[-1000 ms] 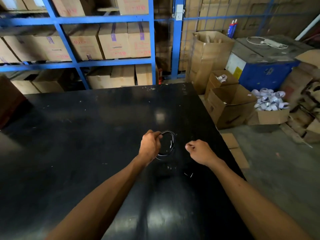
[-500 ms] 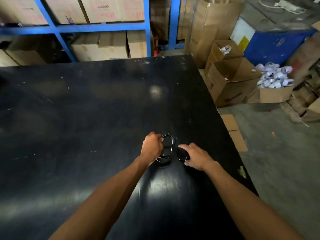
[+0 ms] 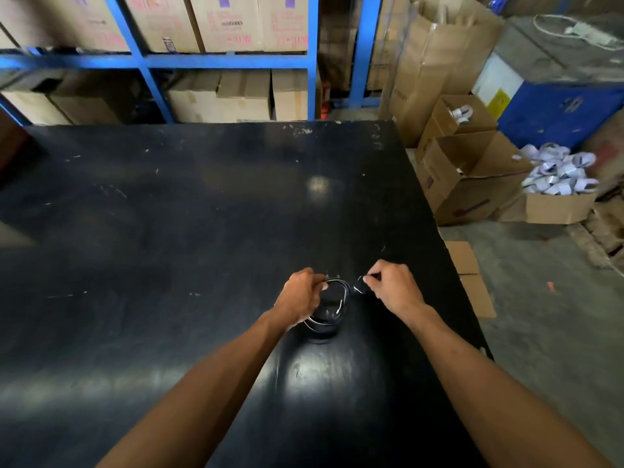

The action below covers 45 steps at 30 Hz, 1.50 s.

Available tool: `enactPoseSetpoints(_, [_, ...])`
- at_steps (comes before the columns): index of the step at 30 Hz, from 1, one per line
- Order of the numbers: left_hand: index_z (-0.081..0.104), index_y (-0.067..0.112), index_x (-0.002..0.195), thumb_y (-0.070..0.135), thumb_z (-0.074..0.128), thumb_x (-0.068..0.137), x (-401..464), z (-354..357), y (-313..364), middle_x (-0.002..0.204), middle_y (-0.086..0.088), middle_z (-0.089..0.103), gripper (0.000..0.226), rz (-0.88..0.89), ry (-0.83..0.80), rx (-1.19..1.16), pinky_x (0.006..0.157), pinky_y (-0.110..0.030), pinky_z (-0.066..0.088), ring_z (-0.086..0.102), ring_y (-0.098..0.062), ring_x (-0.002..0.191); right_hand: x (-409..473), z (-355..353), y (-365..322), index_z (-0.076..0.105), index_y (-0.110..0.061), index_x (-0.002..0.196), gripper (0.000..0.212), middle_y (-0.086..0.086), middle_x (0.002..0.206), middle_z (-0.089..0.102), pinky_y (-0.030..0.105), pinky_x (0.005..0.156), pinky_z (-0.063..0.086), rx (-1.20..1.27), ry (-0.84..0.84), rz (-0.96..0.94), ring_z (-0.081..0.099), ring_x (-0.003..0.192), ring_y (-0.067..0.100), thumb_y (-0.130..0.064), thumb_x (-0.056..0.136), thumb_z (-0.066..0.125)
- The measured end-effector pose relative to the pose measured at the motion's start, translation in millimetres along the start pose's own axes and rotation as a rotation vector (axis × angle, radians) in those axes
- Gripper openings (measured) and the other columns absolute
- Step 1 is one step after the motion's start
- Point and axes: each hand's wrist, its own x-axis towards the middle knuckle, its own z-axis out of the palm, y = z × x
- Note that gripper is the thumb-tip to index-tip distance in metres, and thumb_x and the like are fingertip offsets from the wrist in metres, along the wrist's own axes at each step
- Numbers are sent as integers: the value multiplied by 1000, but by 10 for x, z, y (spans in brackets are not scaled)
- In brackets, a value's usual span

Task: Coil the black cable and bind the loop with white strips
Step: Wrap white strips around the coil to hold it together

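Winding on: left hand clamping black cable coil; right hand, just beside coil again, pinching cable's end after swinging outward; binding pending.

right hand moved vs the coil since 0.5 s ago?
Yes. The right hand has pulled away rightward from the coil held by the left hand, pinching the cable end.

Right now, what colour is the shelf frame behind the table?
Blue: the shelf frame holds brown cardboard boxes. Seen in the head view.
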Motion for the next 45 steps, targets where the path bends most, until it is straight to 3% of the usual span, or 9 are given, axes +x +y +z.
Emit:
enactPoseSetpoints(4, [70, 2, 94, 16, 53, 101, -42, -78, 138, 82, -6, 52, 22, 239, -39, 25, 67, -31, 42, 55, -25, 72, 54, -278, -207, 76, -12, 98, 12, 7, 91, 76, 39, 79, 60, 46, 39, -85, 73, 85, 23, -23, 94, 74])
enactPoseSetpoints(8, [71, 3, 107, 17, 51, 102, -88, -170, 286, 90, -14, 60, 25, 322, -3, 39, 70, -36, 48, 60, -27, 76, -62, -426, -365, 70, -19, 93, 5, -4, 86, 71, 37, 75, 59, 3, -133, -248, 69, 81, 13, -23, 96, 70])
enactPoseSetpoints(13, [71, 2, 101, 20, 50, 102, -170, -317, 335, 90, -15, 61, 27, 295, 56, 59, 71, -43, 49, 61, -31, 77, -231, -622, -532, 63, -20, 93, 8, -1, 87, 71, 42, 76, 57, 60, -164, -347, 68, 81, 14, -23, 100, 65])
enactPoseSetpoints(21, [73, 11, 99, 18, 49, 100, -273, -502, 411, 94, -9, 66, 25, 154, 52, -36, 73, -31, 50, 61, -20, 82, -427, -744, -816, 72, -16, 108, 11, -1, 100, 71, 40, 83, 58, -37, -99, -497, 67, 93, 14, -19, 100, 66])
enactPoseSetpoints(23, [68, 14, 87, 18, 47, 100, -263, -565, 447, 84, -7, 66, 26, 93, 27, -49, 66, -33, 49, 60, -21, 74, -491, -737, -846, 74, -14, 110, 14, 1, 106, 70, 40, 85, 57, -182, 9, -635, 67, 96, 16, -17, 99, 66])
enactPoseSetpoints(27, [55, 27, 70, 17, 44, 98, -254, -661, 540, 66, 5, 57, 31, 49, -17, -68, 44, -13, 35, 52, -13, 58, -584, -711, -900, 75, -15, 109, 17, 5, 99, 68, 38, 73, 58, -493, 116, -889, 67, 86, 22, -12, 97, 64])
enactPoseSetpoints(35, [65, 24, 75, 21, 48, 97, -219, -801, 562, 67, 3, 59, 28, -84, -101, -228, 52, -22, 40, 50, -11, 55, -627, -772, -1017, 65, -13, 135, 37, 6, 132, 60, 40, 99, 53, -708, -62, -925, 57, 122, 21, -23, 100, 63])
enactPoseSetpoints(39, [65, 14, 72, 18, 50, 97, -226, -883, 557, 70, -2, 56, 29, -106, -161, -372, 65, -32, 44, 50, -15, 63, -700, -747, -1066, 58, -9, 134, 50, 5, 126, 57, 36, 92, 56, -656, 27, -838, 59, 113, 19, -38, 95, 69])
enactPoseSetpoints(45, [74, 10, 103, 10, 47, 100, -307, -993, 473, 80, -1, 61, 27, -3, -191, -409, 63, -19, 45, 53, -8, 68, -717, -679, -1019, 60, -8, 127, 30, 8, 125, 60, 33, 95, 52, -655, 155, -849, 58, 112, 19, -16, 108, 39])
